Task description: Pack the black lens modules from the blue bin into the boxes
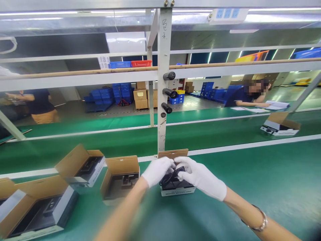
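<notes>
Both my hands wear white gloves and meet over a small open cardboard box [177, 190] with a white printed side, standing on the green table. My left hand [157, 170] and my right hand [200, 177] together grip a black coiled cable [173, 175] that sits at the box's opening. The box's brown flap [173, 153] stands up behind my fingers. A metal bracelet [260, 222] circles my right wrist.
Three more open boxes with black inserts lie to the left [120, 179] [82, 165] [35, 207]. Another box [279, 125] rests on the far green belt. A white upright post [162, 83] with black rollers stands ahead. A seated person [248, 95] and a standing person [41, 105] work beyond.
</notes>
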Available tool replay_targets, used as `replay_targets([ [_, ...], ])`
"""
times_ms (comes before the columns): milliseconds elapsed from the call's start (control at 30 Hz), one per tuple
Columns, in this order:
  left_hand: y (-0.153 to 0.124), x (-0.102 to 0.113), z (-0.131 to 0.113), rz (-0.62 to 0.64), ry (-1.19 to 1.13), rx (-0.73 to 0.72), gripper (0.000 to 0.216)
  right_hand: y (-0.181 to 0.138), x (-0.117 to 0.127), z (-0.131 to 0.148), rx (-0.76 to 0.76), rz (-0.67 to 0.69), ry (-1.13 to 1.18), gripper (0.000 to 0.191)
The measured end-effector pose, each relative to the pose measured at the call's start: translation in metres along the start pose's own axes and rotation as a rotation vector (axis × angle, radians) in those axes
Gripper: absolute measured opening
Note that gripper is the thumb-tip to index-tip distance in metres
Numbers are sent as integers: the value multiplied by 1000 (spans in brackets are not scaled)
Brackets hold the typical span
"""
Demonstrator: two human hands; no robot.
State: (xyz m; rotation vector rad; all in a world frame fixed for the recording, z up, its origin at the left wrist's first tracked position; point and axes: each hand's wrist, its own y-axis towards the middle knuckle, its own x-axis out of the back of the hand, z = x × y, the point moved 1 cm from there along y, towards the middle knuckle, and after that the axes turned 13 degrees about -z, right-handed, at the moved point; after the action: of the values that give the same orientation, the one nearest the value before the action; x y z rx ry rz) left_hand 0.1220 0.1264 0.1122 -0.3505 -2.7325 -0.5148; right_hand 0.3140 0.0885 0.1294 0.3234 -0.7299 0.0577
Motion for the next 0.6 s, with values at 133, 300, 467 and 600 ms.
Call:
replay_targets([
  [133, 14, -24, 10, 265, 15, -22, 50, 4, 2, -27, 205, -23, -257, 39],
  [300, 24, -34, 41, 370, 272, -43, 45, 15, -1, -54, 321, 117, -806, 20],
  [467, 26, -57, 71, 451, 659, -135, 28, 33, -48, -69, 374, 398, -1057, 16],
  [600, 15, -75, 67, 579, 954, -175, 18, 41, -78, -77, 253, 495, -1015, 18],
])
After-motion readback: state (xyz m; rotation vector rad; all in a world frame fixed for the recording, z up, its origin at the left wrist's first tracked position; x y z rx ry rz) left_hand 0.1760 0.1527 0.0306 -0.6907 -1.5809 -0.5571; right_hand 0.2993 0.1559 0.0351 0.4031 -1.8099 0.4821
